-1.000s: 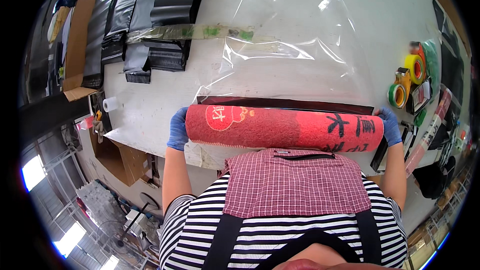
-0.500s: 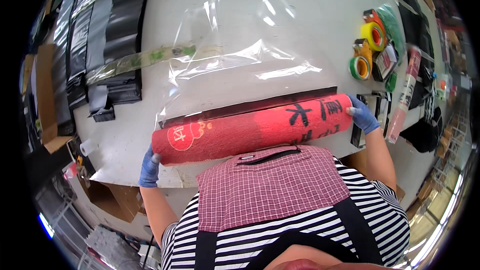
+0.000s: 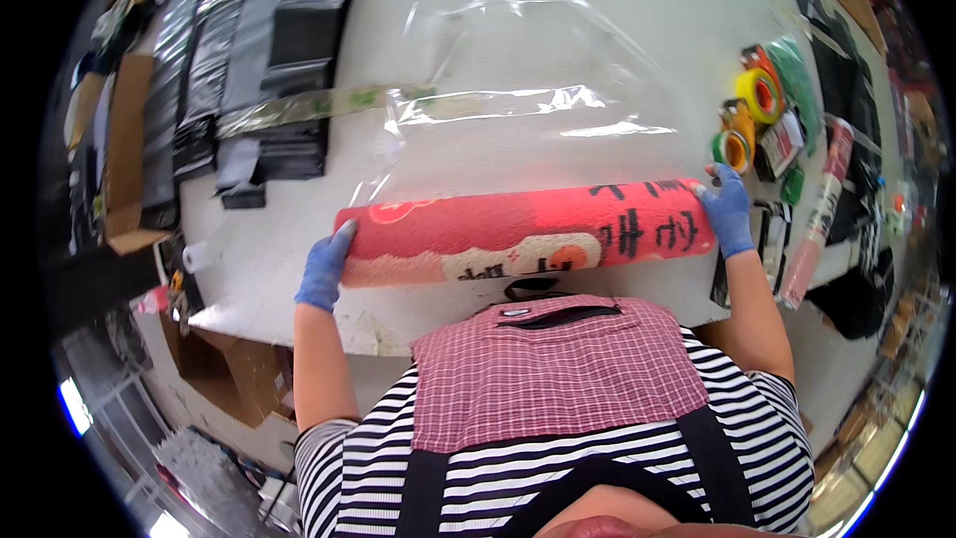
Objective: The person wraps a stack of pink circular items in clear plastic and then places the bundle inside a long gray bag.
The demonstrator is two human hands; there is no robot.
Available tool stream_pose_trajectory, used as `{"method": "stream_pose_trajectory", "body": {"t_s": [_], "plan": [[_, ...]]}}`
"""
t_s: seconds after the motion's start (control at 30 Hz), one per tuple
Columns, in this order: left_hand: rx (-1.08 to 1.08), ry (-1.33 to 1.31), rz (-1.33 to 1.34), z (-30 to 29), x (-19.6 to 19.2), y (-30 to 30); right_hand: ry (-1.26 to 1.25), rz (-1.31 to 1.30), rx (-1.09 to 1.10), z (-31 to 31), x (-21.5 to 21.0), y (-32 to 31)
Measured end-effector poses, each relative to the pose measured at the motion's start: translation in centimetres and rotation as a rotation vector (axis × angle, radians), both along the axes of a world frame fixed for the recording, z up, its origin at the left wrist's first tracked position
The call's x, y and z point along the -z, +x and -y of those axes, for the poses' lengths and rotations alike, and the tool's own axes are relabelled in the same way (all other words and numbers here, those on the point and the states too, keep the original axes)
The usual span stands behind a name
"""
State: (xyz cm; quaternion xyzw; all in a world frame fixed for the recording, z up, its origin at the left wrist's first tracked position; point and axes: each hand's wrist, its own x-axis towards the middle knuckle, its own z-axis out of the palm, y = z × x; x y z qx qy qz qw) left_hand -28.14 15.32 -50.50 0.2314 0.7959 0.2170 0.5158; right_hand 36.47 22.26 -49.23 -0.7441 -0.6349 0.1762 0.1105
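Note:
A rolled red mat (image 3: pixel 478 229) with dark lettering and a pale patterned band lies across the near part of the table. My left hand (image 3: pixel 326 267), in a blue glove with bare fingertips, grips its left end. At the opposite end my right hand (image 3: pixel 727 209), gloved the same way, is closed round the roll's edge. Beyond the roll a clear plastic sheet or bag (image 3: pixel 518 60) is spread flat and wrinkled, its near edge hidden by the mat.
Black plastic-wrapped stacks (image 3: pixel 309 50) lie at the far left. To the right are tape dispensers with a yellow tape roll (image 3: pixel 761 95) and a green one (image 3: pixel 732 149), and a pink wrapped roll (image 3: pixel 822 214). Cardboard boxes (image 3: pixel 129 149) stand left of the table.
The mat has been rolled away from me over the plastic, covering the dark strip behind it and turning its pale band into view. Both hands stay at its ends.

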Motion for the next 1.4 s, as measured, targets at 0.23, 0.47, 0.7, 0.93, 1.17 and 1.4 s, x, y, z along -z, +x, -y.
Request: {"method": "stream_pose_trajectory", "body": {"t_s": [0.23,0.47,0.7,0.93,1.17,1.4], "plan": [[0.032,-0.053,0.087,-0.6,0.0,-0.2,0.146,0.113,-0.688,5.3,-3.8,-14.4],[0.416,0.123,-0.652,-2.1,-3.7,0.4,-0.051,0.232,-0.708,4.2,-3.1,-15.1],[0.936,1.459,-0.221,-4.2,-27.5,16.8,-0.061,0.276,-0.682,3.7,-2.8,-14.1],[1.292,1.569,-0.325,3.9,-37.7,16.2,0.004,0.236,-0.734,3.6,-2.4,-14.8],[1.413,1.573,-0.338,3.4,-39.1,15.2,-0.07,0.282,-0.706,3.7,-3.3,-14.6],[1.237,1.436,-0.192,4.1,-38.7,17.4,-0.084,0.27,-0.754,3.4,-3.5,-15.1]]}}
